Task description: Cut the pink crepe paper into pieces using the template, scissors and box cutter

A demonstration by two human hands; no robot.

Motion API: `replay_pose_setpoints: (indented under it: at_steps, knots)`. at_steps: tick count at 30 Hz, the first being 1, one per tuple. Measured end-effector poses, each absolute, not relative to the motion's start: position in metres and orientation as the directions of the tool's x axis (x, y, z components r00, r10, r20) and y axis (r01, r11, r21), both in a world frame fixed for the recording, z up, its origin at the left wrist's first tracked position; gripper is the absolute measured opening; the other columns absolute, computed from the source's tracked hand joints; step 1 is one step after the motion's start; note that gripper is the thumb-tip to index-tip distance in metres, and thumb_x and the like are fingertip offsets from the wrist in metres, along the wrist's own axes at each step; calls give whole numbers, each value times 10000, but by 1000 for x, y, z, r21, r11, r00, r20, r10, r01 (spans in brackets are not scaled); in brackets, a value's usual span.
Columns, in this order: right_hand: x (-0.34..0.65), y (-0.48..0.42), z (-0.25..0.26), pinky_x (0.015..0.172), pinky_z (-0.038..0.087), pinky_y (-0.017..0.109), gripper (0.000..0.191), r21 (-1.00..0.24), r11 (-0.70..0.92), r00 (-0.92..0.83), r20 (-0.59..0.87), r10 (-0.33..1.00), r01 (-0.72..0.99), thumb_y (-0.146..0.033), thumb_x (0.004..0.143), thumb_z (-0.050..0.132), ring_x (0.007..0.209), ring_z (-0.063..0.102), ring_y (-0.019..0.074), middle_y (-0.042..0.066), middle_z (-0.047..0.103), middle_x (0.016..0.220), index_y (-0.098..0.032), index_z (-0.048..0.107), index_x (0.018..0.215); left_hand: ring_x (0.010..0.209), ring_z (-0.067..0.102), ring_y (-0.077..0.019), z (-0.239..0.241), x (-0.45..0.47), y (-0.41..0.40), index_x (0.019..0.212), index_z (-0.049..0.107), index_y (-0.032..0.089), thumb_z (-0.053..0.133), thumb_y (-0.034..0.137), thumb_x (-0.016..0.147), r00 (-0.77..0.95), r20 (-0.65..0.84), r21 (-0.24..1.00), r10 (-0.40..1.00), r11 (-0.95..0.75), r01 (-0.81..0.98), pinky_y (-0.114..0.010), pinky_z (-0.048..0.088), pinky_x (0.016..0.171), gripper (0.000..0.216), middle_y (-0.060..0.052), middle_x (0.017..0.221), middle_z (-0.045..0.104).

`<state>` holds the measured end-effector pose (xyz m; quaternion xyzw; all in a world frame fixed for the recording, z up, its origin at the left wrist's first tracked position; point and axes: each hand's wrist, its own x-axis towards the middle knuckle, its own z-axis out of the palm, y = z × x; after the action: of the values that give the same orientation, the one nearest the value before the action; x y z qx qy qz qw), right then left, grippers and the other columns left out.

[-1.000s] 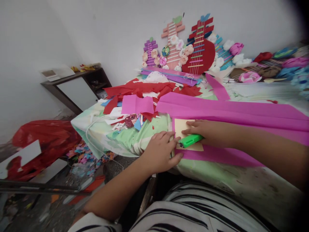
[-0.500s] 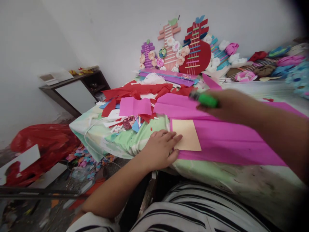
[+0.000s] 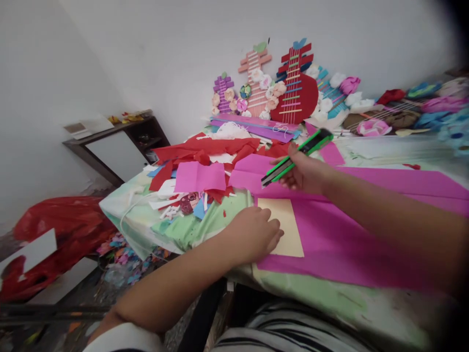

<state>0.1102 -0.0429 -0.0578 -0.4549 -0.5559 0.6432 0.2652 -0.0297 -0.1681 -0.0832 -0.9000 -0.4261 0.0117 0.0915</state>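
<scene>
A green box cutter (image 3: 296, 157) is gripped in my right hand (image 3: 302, 171), slanting down to the left above the magenta sheet (image 3: 340, 234). Flat on that sheet's left end lies a square cream card (image 3: 289, 234). My left hand (image 3: 256, 233) rests over the card's left part with bent, slightly spread fingers; its fingertips are partly hidden. The tip of the cutter hangs in the air just beyond the card, not touching it.
Smaller magenta pieces (image 3: 201, 177), red scraps (image 3: 205, 146) and white bits lie left of the sheet. Decorated guitar-shaped crafts (image 3: 296, 93) with paper flowers lean against the wall. A dark cabinet (image 3: 113, 144) stands left; red plastic (image 3: 66, 220) lies on the floor.
My right hand has moved left and turned, bringing the whole cutter into view above the card. My left hand's fingers are more bent over the card. The camera view has tilted up slightly.
</scene>
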Motion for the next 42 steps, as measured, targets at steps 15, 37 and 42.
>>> replay_pose_setpoints:
  at_steps: [15, 37, 42]
  knots:
    - [113, -22, -88, 670, 505, 355, 238, -882, -466, -784, -246, 570, -62, -356, 797, 487, 810, 624, 179, 47, 625, 955, -224, 448, 991, 944, 531, -295, -92, -18, -143, 960, 565, 94, 467, 203, 763, 791, -41, -227, 611, -776, 588, -383, 428, 729, 246, -208, 1100, 530]
    - [112, -20, -104, 813, 465, 250, 308, -904, 325, -764, -3, 645, 279, -427, 685, 583, 890, 586, 144, 0, 631, 944, -224, 613, 915, 1103, 435, -351, -104, -22, -148, 1186, 449, 141, 319, 423, 843, 620, 76, -89, 781, -614, 784, -486, 333, 881, 463, -216, 1127, 511]
    - [111, -20, -103, 801, 466, 246, 290, -900, 368, -815, 25, 578, 234, -418, 719, 549, 873, 587, 138, 10, 628, 928, -202, 614, 902, 1113, 429, -359, -102, -23, -147, 1209, 422, 127, 292, 413, 854, 636, 44, -105, 771, -629, 770, -481, 342, 874, 475, -249, 1153, 486]
